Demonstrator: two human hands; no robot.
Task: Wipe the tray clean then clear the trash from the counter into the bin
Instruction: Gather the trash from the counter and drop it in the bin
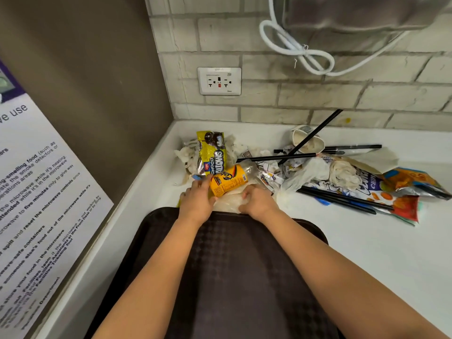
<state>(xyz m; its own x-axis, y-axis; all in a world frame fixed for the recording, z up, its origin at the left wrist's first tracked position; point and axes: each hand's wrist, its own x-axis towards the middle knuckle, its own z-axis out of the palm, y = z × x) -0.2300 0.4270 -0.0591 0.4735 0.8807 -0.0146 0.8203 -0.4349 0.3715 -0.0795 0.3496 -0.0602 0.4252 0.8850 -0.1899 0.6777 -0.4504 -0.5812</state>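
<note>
Our left hand (197, 201) has its fingers curled around the lower end of the orange bottle (228, 179), which lies on its side just past the tray's far edge. Our right hand (256, 200) pinches a bunched white plastic bag (227, 203) that sits under the bottle, fingers curled into it. Both forearms reach straight out over the tray (239, 277), wrists slightly bent down, hands close together near the counter's back-left corner.

The tray is dark, sits at the counter's near edge and looks clear of litter; whether it is wiped clean we cannot tell. So we judge the step in hand to be gathering trash.

The rest of the pile is spread along the back edge of the counter (367, 253): a yellow snack wrapper (212, 152) just behind the bottle, crumpled tissues (187, 155) to its left, a paper cup (307, 140), black straws (342, 198), and chip bags (401, 189) toward the right.

To do it well:
- Lift bottle and bag together; the bag is slack, so keep the bottle in the left hand rather than resting on it.
- Scoop small scraps into the bag, fewer trips.
- Straws are crossed with the cup; take them as a bundle or they may roll.
- Bin is not in view; we need to locate it before loading up.
</note>
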